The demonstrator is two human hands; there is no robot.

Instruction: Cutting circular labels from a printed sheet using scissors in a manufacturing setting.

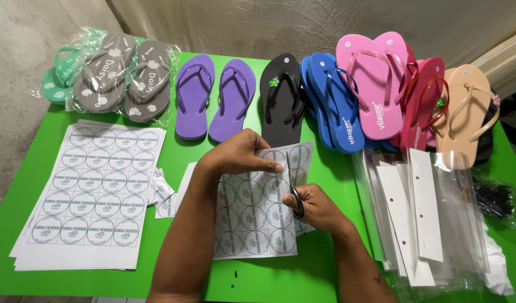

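My left hand (238, 152) pinches the top edge of a white sheet of round printed stickers (252, 216) and lifts it off the green table (179, 163). My right hand (314, 205) grips black-handled scissors (296, 196) whose blades point up into the sheet along a line between sticker columns. A strip of the sheet (300, 157) hangs to the right of the blades.
A stack of uncut sticker sheets (90, 193) lies at left, paper scraps (162, 193) beside it. Flip-flops line the back: bagged grey pairs (123, 76), purple (213, 95), black (280, 98), blue (331, 101), pink (370, 76), beige (465, 109). Clear bags with white header cards (426, 219) lie at right.
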